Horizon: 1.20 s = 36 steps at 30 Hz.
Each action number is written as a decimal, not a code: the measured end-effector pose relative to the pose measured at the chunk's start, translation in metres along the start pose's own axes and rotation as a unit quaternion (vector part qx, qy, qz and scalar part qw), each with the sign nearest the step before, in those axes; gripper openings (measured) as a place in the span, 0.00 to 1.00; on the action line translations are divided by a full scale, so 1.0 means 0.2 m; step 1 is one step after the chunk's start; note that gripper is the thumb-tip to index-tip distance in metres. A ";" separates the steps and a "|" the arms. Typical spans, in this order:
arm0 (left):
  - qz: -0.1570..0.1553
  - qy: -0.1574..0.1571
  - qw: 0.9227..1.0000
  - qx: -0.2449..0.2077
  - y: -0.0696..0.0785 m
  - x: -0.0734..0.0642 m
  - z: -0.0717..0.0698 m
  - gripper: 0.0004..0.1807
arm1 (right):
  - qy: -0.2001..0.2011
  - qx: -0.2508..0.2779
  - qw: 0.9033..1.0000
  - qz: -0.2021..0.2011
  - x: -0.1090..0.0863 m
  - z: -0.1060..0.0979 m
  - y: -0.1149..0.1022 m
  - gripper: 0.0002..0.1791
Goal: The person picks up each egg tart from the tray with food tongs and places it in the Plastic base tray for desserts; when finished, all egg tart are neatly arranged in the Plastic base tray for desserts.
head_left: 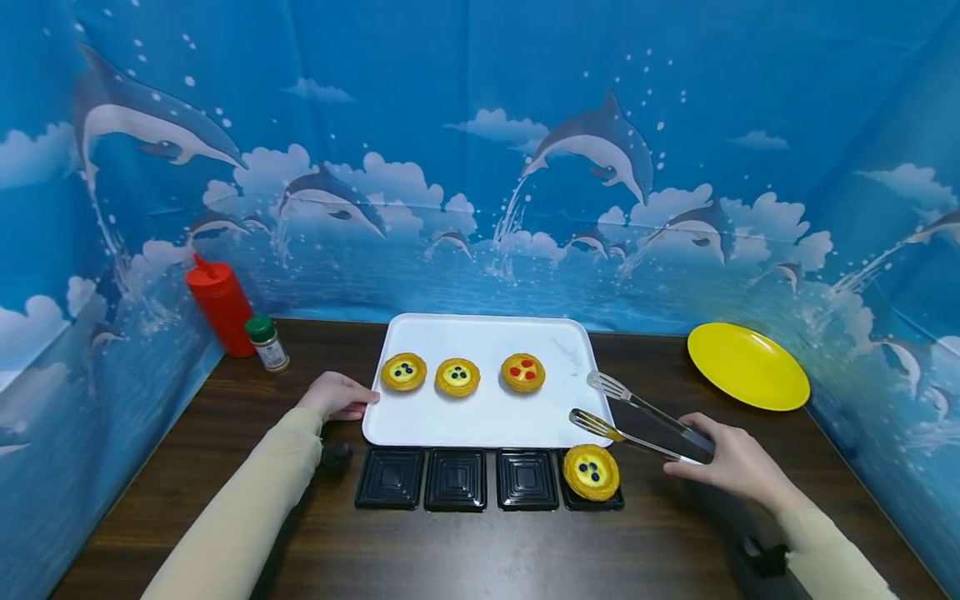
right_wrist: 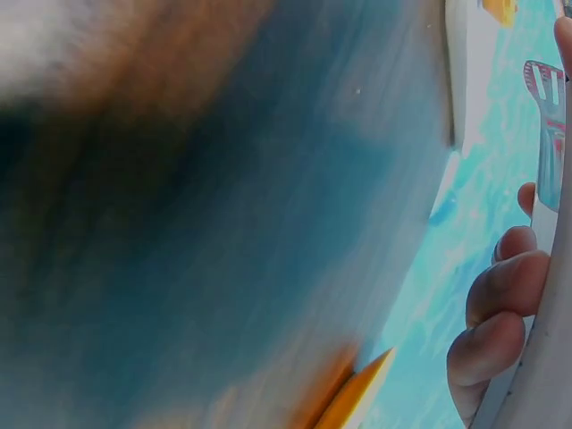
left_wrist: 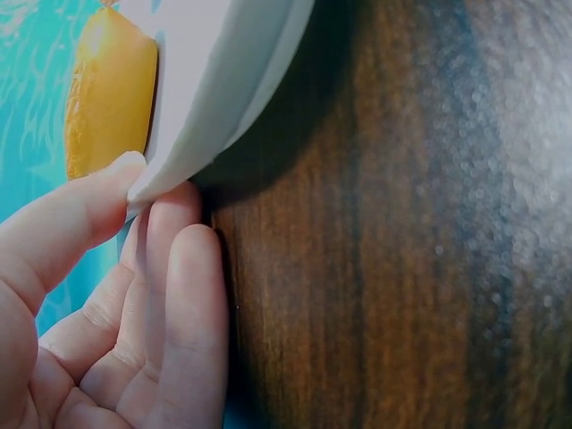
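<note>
My left hand (head_left: 343, 396) pinches the left rim of a white tray (head_left: 450, 427), thumb on top and fingers beneath, as the left wrist view shows. On the tray sit two egg tarts with dark berries (head_left: 403, 372) (head_left: 457, 377) and one tart with red pieces (head_left: 522, 372). With my right hand (head_left: 731, 458) I grip metal tongs (head_left: 652, 408), their tips spread apart over the tray's right end, nothing between them. Below, another berry-topped tart (head_left: 591, 472) rests on the rightmost black square holder; three more black holders (head_left: 457, 480) lie in a row to its left.
A yellow plate (head_left: 748, 367) lies at the back right. At the back left stand a red squeeze bottle (head_left: 221, 307) and a green-capped spice jar (head_left: 267, 343). A blue dolphin-print curtain (head_left: 465, 167) hangs behind the dark wooden table (head_left: 450, 554).
</note>
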<state>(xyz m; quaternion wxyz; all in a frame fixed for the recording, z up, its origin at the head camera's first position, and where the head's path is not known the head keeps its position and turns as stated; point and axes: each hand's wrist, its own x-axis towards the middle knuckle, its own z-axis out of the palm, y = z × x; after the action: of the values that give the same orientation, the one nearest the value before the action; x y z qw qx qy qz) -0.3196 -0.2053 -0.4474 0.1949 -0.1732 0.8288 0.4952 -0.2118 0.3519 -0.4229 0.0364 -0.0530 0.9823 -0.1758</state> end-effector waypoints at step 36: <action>0.005 0.019 1.000 0.003 0.00 -0.03 0.01 0.18 | -0.048 0.010 0.998 -0.047 0.42 0.11 -0.16 0.46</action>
<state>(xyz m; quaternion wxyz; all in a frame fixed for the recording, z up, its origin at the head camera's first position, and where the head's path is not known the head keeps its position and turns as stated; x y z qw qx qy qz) -0.3151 -0.2026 -0.4448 0.1771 -0.1777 0.8348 0.4901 -0.2905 0.3042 -0.4366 0.0759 -0.1075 0.9740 -0.1843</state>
